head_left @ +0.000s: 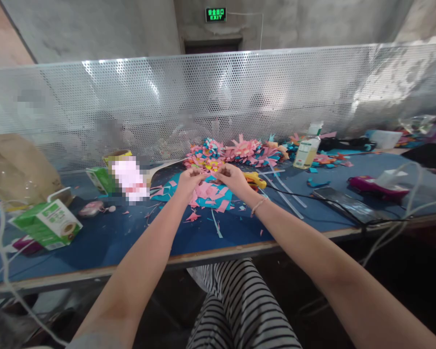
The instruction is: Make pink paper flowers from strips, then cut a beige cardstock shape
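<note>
Both hands meet over the middle of the table, fingertips bent inward. My left hand [191, 180] and my right hand [233, 177] pinch what looks like a small piece of pink paper [208, 173] between them; the fingers partly cover it. Under them lie scattered pink paper pieces [207, 194] on a blue paper sheet [223, 199]. Just beyond the hands is a pile of pink, blue and yellow paper flowers [243, 149]. A yellow glue gun [255, 180] rests beside my right hand, with clear glue sticks [286, 193] to its right.
A perforated metal screen [189, 106] borders the blue table [131, 242] at the back. To the left stand a green-and-white carton [49, 223], a lit phone [130, 178] and a brown paper bag [22, 167]. Rightward are a bottle [307, 149], a dark phone [345, 203] and cables.
</note>
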`<action>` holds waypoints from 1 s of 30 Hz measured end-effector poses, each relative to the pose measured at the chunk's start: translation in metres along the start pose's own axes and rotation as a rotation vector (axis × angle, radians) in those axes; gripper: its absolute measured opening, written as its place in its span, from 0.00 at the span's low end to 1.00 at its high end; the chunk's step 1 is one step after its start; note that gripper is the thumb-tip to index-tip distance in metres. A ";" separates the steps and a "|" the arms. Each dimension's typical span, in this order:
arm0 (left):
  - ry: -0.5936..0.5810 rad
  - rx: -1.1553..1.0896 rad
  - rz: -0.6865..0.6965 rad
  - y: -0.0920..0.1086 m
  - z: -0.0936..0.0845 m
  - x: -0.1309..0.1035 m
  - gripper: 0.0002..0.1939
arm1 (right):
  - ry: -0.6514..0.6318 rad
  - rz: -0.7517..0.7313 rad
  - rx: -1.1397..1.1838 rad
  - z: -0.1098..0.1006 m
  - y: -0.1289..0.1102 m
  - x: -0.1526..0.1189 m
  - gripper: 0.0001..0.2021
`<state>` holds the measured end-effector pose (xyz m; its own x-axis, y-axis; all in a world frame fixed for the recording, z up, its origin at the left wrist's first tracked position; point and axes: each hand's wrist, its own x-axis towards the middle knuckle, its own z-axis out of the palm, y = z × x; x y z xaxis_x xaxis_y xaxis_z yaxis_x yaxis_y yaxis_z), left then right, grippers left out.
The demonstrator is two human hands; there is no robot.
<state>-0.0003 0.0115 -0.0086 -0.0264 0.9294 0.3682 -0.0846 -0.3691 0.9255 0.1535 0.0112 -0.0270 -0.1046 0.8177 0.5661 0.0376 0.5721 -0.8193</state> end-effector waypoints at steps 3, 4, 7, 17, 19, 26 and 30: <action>0.001 -0.044 -0.060 0.004 0.000 -0.002 0.10 | 0.017 -0.088 -0.116 0.000 -0.003 -0.003 0.08; -0.004 -0.062 -0.082 0.005 0.001 -0.003 0.10 | 0.021 -0.113 -0.159 0.000 -0.004 -0.003 0.08; -0.014 -0.091 -0.122 0.009 0.002 -0.005 0.10 | 0.013 -0.132 -0.225 0.000 -0.007 -0.005 0.06; -0.027 -0.063 -0.095 0.006 0.001 -0.004 0.09 | -0.034 -0.113 -0.217 0.001 -0.003 -0.006 0.06; -0.036 -0.038 -0.076 0.005 0.000 -0.004 0.09 | -0.028 -0.110 -0.228 0.001 -0.002 -0.005 0.07; -0.069 0.007 -0.020 0.004 0.000 -0.003 0.11 | -0.018 -0.057 -0.173 -0.001 0.002 -0.002 0.08; -0.074 0.017 -0.003 0.003 0.000 -0.003 0.11 | -0.020 -0.006 -0.086 -0.002 0.008 0.002 0.09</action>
<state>-0.0005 0.0077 -0.0063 0.0474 0.9278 0.3699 -0.0677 -0.3665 0.9279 0.1556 0.0177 -0.0316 -0.1251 0.8133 0.5682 0.1224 0.5810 -0.8046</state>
